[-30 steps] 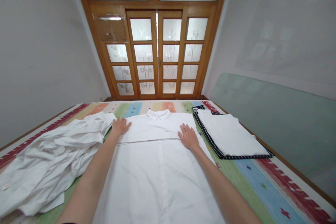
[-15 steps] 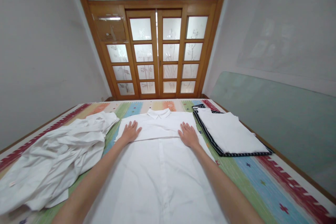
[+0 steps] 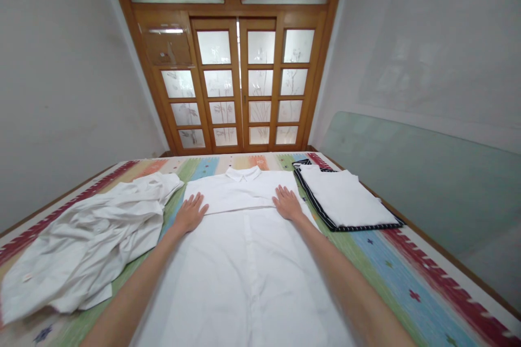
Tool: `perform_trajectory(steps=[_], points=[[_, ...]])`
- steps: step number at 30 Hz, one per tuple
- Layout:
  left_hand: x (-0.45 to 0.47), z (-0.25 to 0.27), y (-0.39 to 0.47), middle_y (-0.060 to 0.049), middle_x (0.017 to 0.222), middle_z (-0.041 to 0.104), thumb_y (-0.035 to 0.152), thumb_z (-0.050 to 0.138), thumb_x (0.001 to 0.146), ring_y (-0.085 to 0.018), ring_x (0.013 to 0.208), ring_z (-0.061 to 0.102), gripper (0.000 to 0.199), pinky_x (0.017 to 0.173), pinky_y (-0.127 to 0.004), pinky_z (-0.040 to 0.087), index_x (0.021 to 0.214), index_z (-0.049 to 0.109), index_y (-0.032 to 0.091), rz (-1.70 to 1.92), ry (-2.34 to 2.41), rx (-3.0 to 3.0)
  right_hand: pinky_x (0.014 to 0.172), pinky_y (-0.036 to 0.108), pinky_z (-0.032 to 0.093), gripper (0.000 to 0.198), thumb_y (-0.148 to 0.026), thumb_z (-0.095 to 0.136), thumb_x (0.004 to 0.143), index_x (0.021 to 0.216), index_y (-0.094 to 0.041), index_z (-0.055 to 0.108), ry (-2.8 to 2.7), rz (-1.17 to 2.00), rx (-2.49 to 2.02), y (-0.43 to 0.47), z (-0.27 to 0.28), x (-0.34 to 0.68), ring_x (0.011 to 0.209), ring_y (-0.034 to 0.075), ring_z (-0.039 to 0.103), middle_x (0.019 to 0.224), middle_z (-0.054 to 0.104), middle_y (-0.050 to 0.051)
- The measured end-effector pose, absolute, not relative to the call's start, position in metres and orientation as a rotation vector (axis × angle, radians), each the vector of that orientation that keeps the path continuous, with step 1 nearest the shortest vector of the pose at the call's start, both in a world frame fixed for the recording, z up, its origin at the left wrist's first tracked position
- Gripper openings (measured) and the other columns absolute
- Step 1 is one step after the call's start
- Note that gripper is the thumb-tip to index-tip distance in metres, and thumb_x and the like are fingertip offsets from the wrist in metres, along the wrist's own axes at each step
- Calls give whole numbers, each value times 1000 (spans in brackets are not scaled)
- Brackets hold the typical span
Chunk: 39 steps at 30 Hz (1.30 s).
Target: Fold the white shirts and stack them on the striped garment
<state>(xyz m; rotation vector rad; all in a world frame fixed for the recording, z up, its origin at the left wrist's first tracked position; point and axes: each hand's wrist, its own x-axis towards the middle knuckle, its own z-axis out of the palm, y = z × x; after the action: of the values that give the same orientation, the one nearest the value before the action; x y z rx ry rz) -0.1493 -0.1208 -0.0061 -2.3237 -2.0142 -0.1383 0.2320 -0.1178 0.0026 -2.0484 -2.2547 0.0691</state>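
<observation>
Under everything we have the striped cloth [image 3: 382, 263], and down its middle our white shirt [image 3: 249, 265] lies front up, collar [image 3: 244, 173] at the far end, its upper part crossed by a fold. The crumpled white clothing [image 3: 93, 233] on the left and the folded stack [image 3: 345, 198] on the right lie as before. Our left hand [image 3: 190, 212] has slid outward to the shirt's left edge; our right hand [image 3: 287, 204] stays near the opposite edge. Both rest palm down, fingers extended, gripping nothing.
</observation>
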Motion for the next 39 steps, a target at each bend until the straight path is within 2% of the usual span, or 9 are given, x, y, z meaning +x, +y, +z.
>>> perform_trajectory(steps=[3, 8, 11, 15, 21, 25, 32, 36, 39], points=[[-158, -8, -132, -14, 154, 34, 45, 24, 98, -29, 144, 27, 61, 115, -49, 27, 146, 38, 11, -171, -1988, -2310, 118, 41, 12, 60, -38, 19, 101, 152, -9, 27, -2274, 53, -2036, -123, 3, 234, 147, 24, 17, 160, 17, 11], [-149, -7, -154, -16, 151, 38, 42, 30, 97, -31, 143, 28, 57, 117, -52, 21, 144, 43, 12, -182, -1984, -2240, 117, 46, 16, 57, -35, 22, 101, 150, -10, 32, -2294, -15, -1961, -138, -2, 233, 146, 28, 20, 158, 24, 13], [-134, -9, -165, -20, 153, 33, 42, 32, 96, -34, 144, 25, 61, 115, -53, 23, 145, 40, 7, -179, -1977, -2300, 116, 49, 18, 55, -34, 24, 100, 150, -13, 35, -2412, -49, -1777, -152, -7, 230, 146, 29, 21, 157, 28, 12], [-128, -14, -182, -15, 156, 29, 46, 29, 97, -33, 146, 20, 63, 116, -53, 22, 148, 35, 11, -214, -1929, -2426, 117, 48, 18, 56, -38, 23, 101, 150, -13, 33, -2520, -50, -1583, -174, -13, 234, 146, 27, 21, 157, 29, 11], [-146, -18, -208, -16, 155, 31, 50, 27, 97, -30, 146, 22, 66, 116, -49, 24, 148, 36, 10, -252, -1919, -2431, 118, 46, 19, 64, -47, 23, 100, 149, -7, 33, -2510, -22, -1572, -203, -24, 258, 147, 27, 17, 157, 26, 14], [-153, -21, -219, -17, 154, 34, 49, 29, 96, -31, 144, 28, 63, 115, -49, 26, 145, 41, 10, -286, -1923, -2375, 118, 48, 19, 65, -50, 23, 100, 150, -10, 32, -2482, -43, -1588, -221, -28, 270, 147, 26, 19, 157, 27, 13], [-159, -25, -246, -16, 153, 35, 47, 33, 95, -31, 144, 26, 61, 116, -48, 24, 142, 44, 10, -322, -2001, -2349, 118, 48, 20, 67, -53, 21, 99, 150, -12, 33, -2446, -49, -1646, -254, -31, 286, 146, 26, 21, 157, 27, 12], [-170, -26, -258, -15, 153, 37, 44, 41, 90, -29, 144, 28, 56, 116, -45, 27, 134, 49, 12, -557, -2059, -2338, 119, 48, 15, 70, -54, 27, 97, 146, -6, 39, -2326, -100, -1749, -266, -35, 294, 148, 30, 13, 156, 28, 16], [-179, -17, -261, -15, 146, 47, 39, 50, 84, -27, 134, 45, 51, 110, -41, 37, 129, 50, 15, -906, -2250, -2234, 119, 46, 15, 71, -51, 31, 96, 142, 3, 40, -2218, -83, -1859, -267, -36, 298, 148, 31, 12, 155, 28, 22]])
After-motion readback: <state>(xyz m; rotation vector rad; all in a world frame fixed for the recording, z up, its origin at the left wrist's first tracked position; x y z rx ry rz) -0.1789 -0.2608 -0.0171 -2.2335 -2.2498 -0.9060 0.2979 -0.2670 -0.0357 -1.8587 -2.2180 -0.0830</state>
